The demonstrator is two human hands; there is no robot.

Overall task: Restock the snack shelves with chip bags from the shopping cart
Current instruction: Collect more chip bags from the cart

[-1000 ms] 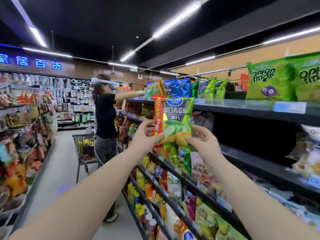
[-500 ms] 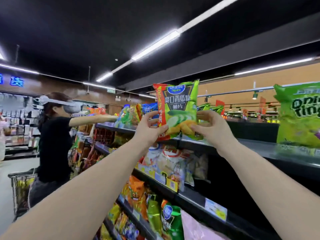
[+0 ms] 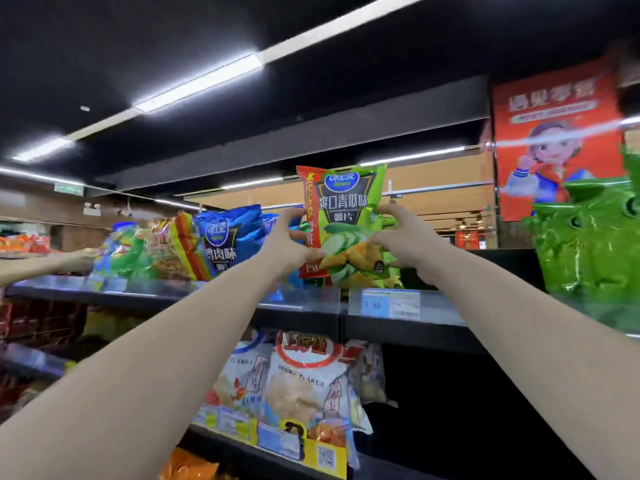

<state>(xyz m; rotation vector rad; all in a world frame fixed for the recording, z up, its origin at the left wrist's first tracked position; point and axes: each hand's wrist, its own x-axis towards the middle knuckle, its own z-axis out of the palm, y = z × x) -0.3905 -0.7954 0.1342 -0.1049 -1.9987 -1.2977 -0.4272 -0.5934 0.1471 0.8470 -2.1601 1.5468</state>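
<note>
Cucumber chip bag (image 3: 349, 216) held upright between two grips, over the top shelf (image 3: 311, 318).

A blue chip bag (image 3: 221, 237) stands just left of the left grip (image 3: 289, 242), which pinches the cucumber bag's red left edge. The right grip (image 3: 403, 237) pinches its green right edge, with a price tag (image 3: 384, 304) below. The bag's base hangs near the shelf's front rim. The bag looks light, air-puffed, slick and crinkly, its chips fragile, so the flat side seams seem the safest hold, squeezed gently.

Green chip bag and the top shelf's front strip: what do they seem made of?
Green chip bag: likely thin glossy plastic film; glare and creases show on it. Front strip: seemingly clear, shiny plastic; bag bottoms show through it.
</note>
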